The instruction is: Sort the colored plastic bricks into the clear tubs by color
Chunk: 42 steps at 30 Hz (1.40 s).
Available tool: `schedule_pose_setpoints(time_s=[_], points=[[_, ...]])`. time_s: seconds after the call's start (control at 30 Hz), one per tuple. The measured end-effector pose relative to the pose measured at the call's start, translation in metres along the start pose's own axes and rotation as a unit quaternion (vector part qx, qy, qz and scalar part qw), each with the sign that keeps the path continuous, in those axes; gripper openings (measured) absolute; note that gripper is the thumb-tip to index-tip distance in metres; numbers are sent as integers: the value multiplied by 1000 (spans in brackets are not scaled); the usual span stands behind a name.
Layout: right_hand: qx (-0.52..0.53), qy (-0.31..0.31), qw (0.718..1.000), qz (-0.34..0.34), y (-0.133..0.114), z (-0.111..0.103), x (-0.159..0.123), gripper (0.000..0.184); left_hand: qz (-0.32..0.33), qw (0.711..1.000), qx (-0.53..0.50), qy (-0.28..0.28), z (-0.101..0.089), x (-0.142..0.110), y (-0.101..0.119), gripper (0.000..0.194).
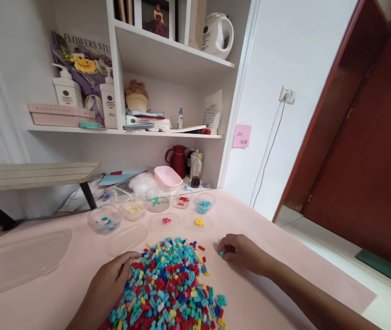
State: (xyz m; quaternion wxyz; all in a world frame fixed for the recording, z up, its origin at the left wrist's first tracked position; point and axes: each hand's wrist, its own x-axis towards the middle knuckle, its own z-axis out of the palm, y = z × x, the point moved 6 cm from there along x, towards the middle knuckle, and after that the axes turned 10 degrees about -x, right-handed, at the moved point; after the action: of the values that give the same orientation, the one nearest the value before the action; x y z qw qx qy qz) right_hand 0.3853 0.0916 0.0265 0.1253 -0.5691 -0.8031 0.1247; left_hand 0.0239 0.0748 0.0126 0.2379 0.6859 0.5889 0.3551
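A large heap of small toy building bricks (174, 279), mostly turquoise, red, blue and yellow, lies before me. My left hand (109, 282) rests against its left edge, fingers reaching onto the bricks with the thumb apart. To the right of the heap, my right hand (238, 250) is closed on a light blue brick (221, 253) just over the table. Behind the heap stand clear tubs of sorted bricks: a blue tub (94, 224), a pale yellow one (140, 216), a green one (149, 206), a red one (190, 201) and a turquoise one (212, 204).
Shallow clear lids hold pink bricks (166, 221) and yellow bricks (200, 222). A bare oval lid (126, 240) and a large clear lid (19, 261) lie left. Behind are a pink basin (167, 178), a red jug (178, 160), a bottle (196, 172) and a bench (37, 176).
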Motion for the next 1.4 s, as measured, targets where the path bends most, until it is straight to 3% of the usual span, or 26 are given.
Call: schedule_pose_setpoints(time_s=[0.2, 0.37, 0.47, 0.67, 0.83, 0.97, 1.1, 1.17, 1.3, 1.4], points=[[-53, 2, 999, -10, -2, 1, 2, 21, -4, 1000, 9, -4, 1, 1, 2, 38], [45, -37, 998, 14, 10, 3, 8, 16, 4, 1000, 3, 4, 0, 0, 3, 38], [98, -59, 993, 25, 17, -10, 24, 14, 4, 1000, -7, 7, 1, 1, 0, 37], [105, 55, 991, 55, 27, -68, 97, 13, 11, 999, -30, 18, 1, 4, -4, 34], [106, 177, 974, 94, 31, -85, 137, 16, -3, 999, -34, 1, 3, 2, -2, 37], [154, 238, 953, 110, 28, -78, 131, 19, -7, 1000, -29, -3, 2, 1, 0, 39], [225, 241, 938, 104, 13, -60, 101, 30, -9, 1000, -12, 2, 1, 0, 2, 39], [290, 205, 932, 76, 1, -47, 85, 30, -17, 1000, -13, -1, 1, -1, 4, 39], [359, 35, 933, 21, -22, -14, 67, 28, -29, 1000, -10, -1, 0, -2, 8, 39], [350, 17, 936, 25, -23, -1, 63, 24, -25, 1000, -3, 0, 0, -2, 8, 40]])
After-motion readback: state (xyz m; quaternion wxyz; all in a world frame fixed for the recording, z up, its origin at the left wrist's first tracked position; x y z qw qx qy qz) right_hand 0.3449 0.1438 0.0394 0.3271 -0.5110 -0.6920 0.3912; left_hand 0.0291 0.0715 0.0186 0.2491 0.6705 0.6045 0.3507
